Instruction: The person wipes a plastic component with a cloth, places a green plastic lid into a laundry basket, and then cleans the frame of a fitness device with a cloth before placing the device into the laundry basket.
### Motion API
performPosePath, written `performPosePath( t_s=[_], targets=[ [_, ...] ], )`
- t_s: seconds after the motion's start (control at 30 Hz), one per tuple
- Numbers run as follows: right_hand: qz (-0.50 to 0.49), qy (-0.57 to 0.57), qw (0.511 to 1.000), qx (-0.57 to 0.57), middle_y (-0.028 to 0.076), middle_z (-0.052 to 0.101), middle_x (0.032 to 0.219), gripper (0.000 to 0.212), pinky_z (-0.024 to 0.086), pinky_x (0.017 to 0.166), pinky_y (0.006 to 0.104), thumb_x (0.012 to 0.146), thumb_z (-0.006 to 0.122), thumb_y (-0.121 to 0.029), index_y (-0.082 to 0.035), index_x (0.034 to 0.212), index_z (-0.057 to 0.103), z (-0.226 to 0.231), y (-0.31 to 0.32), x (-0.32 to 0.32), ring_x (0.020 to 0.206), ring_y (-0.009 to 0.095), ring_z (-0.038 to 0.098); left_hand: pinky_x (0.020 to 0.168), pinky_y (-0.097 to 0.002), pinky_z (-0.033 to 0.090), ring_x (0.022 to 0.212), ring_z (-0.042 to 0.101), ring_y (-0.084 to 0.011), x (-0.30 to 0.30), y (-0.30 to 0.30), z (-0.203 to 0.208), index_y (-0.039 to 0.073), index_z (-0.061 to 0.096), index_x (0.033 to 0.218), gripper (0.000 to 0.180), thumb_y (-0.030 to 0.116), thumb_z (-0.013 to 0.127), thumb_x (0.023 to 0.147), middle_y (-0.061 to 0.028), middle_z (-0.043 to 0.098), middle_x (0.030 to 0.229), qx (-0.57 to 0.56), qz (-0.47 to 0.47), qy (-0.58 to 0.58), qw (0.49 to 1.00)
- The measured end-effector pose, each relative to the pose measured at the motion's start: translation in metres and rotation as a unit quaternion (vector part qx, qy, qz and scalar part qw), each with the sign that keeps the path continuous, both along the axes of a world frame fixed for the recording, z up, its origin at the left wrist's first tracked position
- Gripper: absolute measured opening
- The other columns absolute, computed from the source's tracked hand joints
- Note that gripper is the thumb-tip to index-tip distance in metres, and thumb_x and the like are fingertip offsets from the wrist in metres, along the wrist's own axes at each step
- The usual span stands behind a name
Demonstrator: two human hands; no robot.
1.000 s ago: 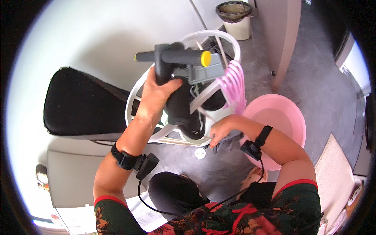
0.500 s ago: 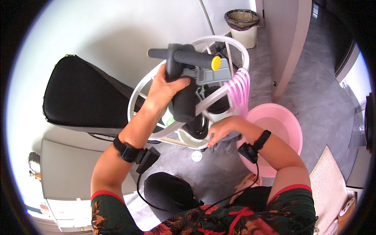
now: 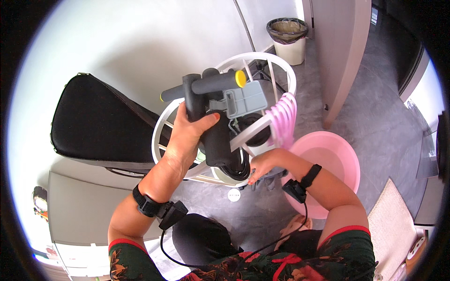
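My left hand (image 3: 185, 129) is closed around the upright stem of a dark foam-padded exercise device (image 3: 218, 140). Its crossbar has yellow end caps, and a grey plastic tray-like part juts from its right side. The device is held above a round white-framed rack (image 3: 253, 57) and hides part of it. By the rack's near right side is my right hand (image 3: 265, 165), fingers curled; what they grip is hidden. Beneath the device, a loop of black cable (image 3: 240, 169) lies over a pale bowl-shaped thing. Pink hangers (image 3: 282, 119) hang on the rack's right rim.
A pink basin (image 3: 344, 161) stands on the floor at right. At left, a large black case (image 3: 101, 119) leans by the wall. A lined waste bin (image 3: 288, 44) is at the back, beside a door (image 3: 340, 61). A pale mat (image 3: 393, 225) lies at far right.
My left hand has moved the exercise device leftward and a little nearer, tilting its crossbar. More of the grey tray part shows. My right hand has stayed near the rack's side.
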State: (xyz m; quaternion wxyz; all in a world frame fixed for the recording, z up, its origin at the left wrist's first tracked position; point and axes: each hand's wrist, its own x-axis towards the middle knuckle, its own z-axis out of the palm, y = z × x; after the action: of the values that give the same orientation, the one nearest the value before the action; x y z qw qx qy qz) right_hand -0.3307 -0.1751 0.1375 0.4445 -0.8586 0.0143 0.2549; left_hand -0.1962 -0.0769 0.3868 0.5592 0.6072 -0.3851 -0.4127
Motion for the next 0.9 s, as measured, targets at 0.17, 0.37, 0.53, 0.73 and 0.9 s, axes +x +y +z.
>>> performPosePath(
  t_s=[0.17,0.37,0.53,0.73,0.9],
  targets=[
    [0.008,-0.010,1.000,-0.010,0.013,0.064,0.082,0.078,0.047,0.064,0.0384,0.077,0.059,-0.069,0.006,0.099,0.066,0.001,0.000,-0.001,0.074,0.025,0.060,0.086,-0.0330,0.050,0.096,0.060,-0.0202,0.000,0.007,-0.002,0.000,0.044,0.124,0.057,0.002,0.075,0.076,-0.0110,0.058,0.108,-0.016,-0.017,0.001,1.000],
    [0.005,-0.011,1.000,-0.014,0.013,0.064,0.081,0.077,0.047,0.064,0.0378,0.076,0.060,-0.068,0.006,0.097,0.066,0.013,0.002,-0.001,0.073,0.025,0.060,0.090,-0.0349,0.048,0.099,0.059,-0.0208,0.010,0.004,-0.001,-0.002,0.042,0.127,0.063,0.004,0.076,0.075,-0.0126,0.058,0.110,-0.007,-0.039,-0.016,0.999],
    [0.009,-0.007,1.000,-0.015,0.015,0.064,0.084,0.077,0.048,0.068,0.0384,0.077,0.060,-0.067,0.006,0.100,0.066,0.017,0.001,-0.003,0.077,0.027,0.060,0.091,-0.0351,0.047,0.102,0.058,-0.0221,0.004,0.003,0.004,-0.001,0.039,0.132,0.066,0.013,0.076,0.079,-0.0124,0.057,0.112,0.031,-0.043,-0.019,0.998],
    [0.006,0.031,0.999,-0.028,0.020,0.066,0.102,0.078,0.050,0.078,0.0401,0.078,0.061,-0.064,0.007,0.112,0.063,0.023,0.004,-0.002,0.093,0.030,0.063,0.089,-0.0355,0.048,0.103,0.058,-0.0213,0.010,0.007,0.006,-0.001,0.034,0.134,0.074,0.021,0.078,0.079,-0.0143,0.056,0.115,0.059,-0.035,-0.051,0.996],
    [0.015,0.051,0.996,-0.072,0.018,0.068,0.100,0.070,0.049,0.077,0.0385,0.080,0.062,-0.060,0.001,0.113,0.063,0.077,0.023,-0.007,0.089,0.029,0.064,0.099,-0.0331,0.042,0.116,0.051,-0.0267,0.005,0.022,-0.007,-0.006,0.005,0.146,0.120,0.029,0.088,0.067,-0.0225,0.049,0.126,-0.026,-0.070,-0.232,0.970]
  ],
)
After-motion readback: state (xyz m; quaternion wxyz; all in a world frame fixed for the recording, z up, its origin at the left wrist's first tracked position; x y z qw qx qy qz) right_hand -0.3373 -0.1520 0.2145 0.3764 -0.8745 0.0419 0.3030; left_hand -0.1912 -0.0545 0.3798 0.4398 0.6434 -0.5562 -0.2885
